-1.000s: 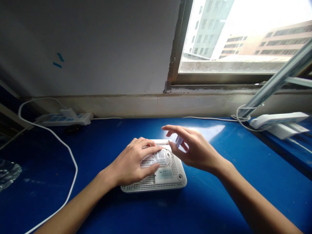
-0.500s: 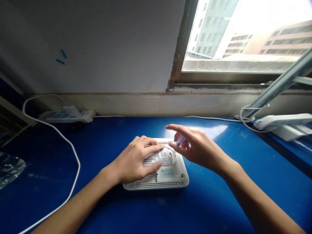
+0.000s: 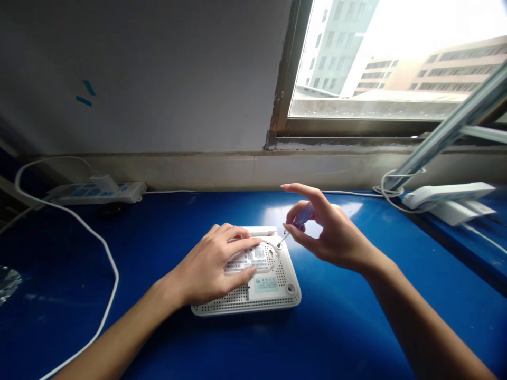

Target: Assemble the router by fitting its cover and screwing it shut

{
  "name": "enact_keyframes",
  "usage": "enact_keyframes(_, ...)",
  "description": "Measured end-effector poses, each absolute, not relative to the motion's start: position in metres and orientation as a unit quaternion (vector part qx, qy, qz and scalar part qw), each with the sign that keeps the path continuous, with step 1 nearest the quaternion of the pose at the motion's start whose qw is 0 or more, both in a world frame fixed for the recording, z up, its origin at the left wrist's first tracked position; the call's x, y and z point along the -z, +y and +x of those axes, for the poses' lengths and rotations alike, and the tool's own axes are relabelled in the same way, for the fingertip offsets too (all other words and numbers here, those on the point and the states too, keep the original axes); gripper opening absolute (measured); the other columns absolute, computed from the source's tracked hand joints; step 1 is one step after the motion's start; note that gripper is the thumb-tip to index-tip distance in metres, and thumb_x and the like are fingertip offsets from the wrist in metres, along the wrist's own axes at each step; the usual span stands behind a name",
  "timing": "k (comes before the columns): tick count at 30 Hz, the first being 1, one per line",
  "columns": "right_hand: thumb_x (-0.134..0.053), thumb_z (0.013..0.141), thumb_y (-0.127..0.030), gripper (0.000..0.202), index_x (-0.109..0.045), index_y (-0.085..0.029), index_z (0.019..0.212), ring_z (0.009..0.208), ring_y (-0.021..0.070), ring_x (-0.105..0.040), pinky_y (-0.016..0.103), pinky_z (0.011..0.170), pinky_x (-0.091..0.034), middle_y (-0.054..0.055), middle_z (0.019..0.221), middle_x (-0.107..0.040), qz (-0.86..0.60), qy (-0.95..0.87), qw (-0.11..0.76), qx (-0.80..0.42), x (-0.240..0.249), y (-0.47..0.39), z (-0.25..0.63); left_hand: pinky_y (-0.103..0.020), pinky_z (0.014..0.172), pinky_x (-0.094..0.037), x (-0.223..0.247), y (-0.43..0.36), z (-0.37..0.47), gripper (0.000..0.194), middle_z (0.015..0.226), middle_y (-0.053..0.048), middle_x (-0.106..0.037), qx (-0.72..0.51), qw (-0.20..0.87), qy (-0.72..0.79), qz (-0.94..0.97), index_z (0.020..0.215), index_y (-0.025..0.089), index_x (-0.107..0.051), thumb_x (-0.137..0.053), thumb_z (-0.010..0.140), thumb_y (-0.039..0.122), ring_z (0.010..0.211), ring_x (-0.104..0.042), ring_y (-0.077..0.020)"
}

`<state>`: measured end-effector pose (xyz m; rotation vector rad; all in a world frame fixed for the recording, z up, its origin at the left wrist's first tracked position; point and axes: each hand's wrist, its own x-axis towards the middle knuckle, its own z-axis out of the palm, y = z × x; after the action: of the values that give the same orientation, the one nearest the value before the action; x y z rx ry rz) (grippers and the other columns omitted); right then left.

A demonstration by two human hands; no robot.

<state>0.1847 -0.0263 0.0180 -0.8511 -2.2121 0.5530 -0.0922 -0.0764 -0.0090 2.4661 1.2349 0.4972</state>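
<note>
A white perforated device (image 3: 273, 303) with a printed label lies flat on the blue table (image 3: 336, 327). Spread over its left part, my left hand (image 3: 222, 261) rests with the fingers apart on the casing and label. My right hand (image 3: 330, 227) holds a small screwdriver with a purple translucent handle (image 3: 304, 215) between thumb and fingers, the index finger raised. The screwdriver's thin shaft slants down to the round hole at the device's upper right corner. A second round hole (image 3: 290, 288) shows at the lower right corner.
White power strips stand at the back left (image 3: 130, 192) and right (image 3: 428, 195). A white cable (image 3: 114, 269) curves down the left side. Clear plastic (image 3: 8, 285) lies at the left edge; a metal bar (image 3: 431, 142) slants at the right.
My right hand has risen and tilted, and the screwdriver's handle and shaft now show more fully, its tip at the corner hole. The whole view has shifted slightly.
</note>
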Motion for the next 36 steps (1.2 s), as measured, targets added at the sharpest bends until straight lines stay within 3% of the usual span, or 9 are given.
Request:
enact_keyframes(7, -0.075, 0.093, -0.023, 0.072, -0.036, -0.031, 0.153, 0.067, 0.0174, -0.069, 0.036, 0.068, -0.063, -0.002, 0.086, -0.069, -0.321, -0.766, 0.455, -0.321, -0.01, -0.023, 0.194, -0.045, 0.107, -0.051, 0.004, -0.074, -0.092, 0.045, 0.142, -0.006, -0.066, -0.177, 0.173, 0.433, 0.867, 0.141, 0.032, -0.066, -0.068, 0.098, 0.044, 0.125, -0.061, -0.0288)
enact_keyframes(12, -0.077, 0.093, -0.032, 0.074, -0.033, -0.033, 0.152, 0.064, 0.0182, -0.07, 0.038, 0.064, -0.066, -0.004, 0.084, -0.068, -0.299, -0.716, 0.487, -0.401, -0.006, -0.016, 0.196, -0.041, 0.092, -0.057, -0.006, -0.058, -0.075, 0.04, 0.12, -0.005, -0.078, -0.195, 0.164, 0.471, 0.844, 0.135, 0.031, -0.071, -0.063, 0.1, 0.047, 0.106, -0.071, -0.0273)
enact_keyframes(18, -0.083, 0.087, -0.035, 0.08, -0.033, -0.031, 0.15, 0.06, 0.0169, -0.071, 0.035, 0.061, -0.065, -0.005, 0.081, -0.07, -0.297, -0.67, 0.522, -0.436, 0.003, -0.004, 0.201, -0.039, 0.094, -0.059, -0.009, -0.027, -0.038, 0.035, 0.111, -0.005, -0.08, -0.249, 0.28, 0.431, 0.821, 0.117, 0.029, -0.082, -0.081, 0.087, 0.047, 0.109, -0.071, -0.0268)
enact_keyframes(23, -0.086, 0.082, -0.035, 0.085, -0.034, -0.029, 0.149, 0.057, 0.0162, -0.071, 0.032, 0.059, -0.063, -0.006, 0.078, -0.071, -0.3, -0.646, 0.545, -0.442, 0.005, 0.005, 0.211, -0.034, 0.079, -0.058, -0.008, -0.007, -0.02, 0.016, 0.09, -0.004, -0.082, -0.246, 0.322, 0.425, 0.809, 0.088, 0.025, -0.086, -0.077, 0.09, 0.038, 0.087, -0.074, -0.0232)
enact_keyframes(29, -0.085, 0.083, -0.031, 0.083, -0.035, -0.03, 0.149, 0.058, 0.0164, -0.072, 0.031, 0.059, -0.063, -0.006, 0.079, -0.071, -0.307, -0.644, 0.554, -0.429, 0.007, 0.01, 0.226, -0.033, 0.081, -0.053, -0.011, 0.008, -0.007, 0.026, 0.102, -0.002, -0.084, -0.217, 0.329, 0.393, 0.83, 0.103, 0.026, -0.085, -0.088, 0.079, 0.037, 0.096, -0.074, -0.0236)
enact_keyframes(32, -0.085, 0.082, -0.031, 0.083, -0.036, -0.03, 0.149, 0.058, 0.0167, -0.072, 0.031, 0.06, -0.063, -0.006, 0.079, -0.071, -0.312, -0.639, 0.559, -0.427, 0.007, 0.011, 0.23, -0.032, 0.084, -0.054, -0.01, 0.011, 0.0, 0.018, 0.098, -0.002, -0.084, -0.217, 0.333, 0.383, 0.834, 0.097, 0.025, -0.086, -0.082, 0.087, 0.039, 0.093, -0.075, -0.0224)
enact_keyframes(36, -0.086, 0.08, -0.031, 0.084, -0.038, -0.029, 0.149, 0.057, 0.0169, -0.072, 0.031, 0.06, -0.063, -0.006, 0.078, -0.071, -0.32, -0.639, 0.557, -0.424, 0.008, 0.014, 0.236, -0.027, 0.08, -0.055, -0.003, 0.019, 0.003, 0.019, 0.096, -0.002, -0.084, -0.177, 0.259, 0.379, 0.871, 0.097, 0.025, -0.086, -0.073, 0.095, 0.038, 0.088, -0.075, -0.0191)
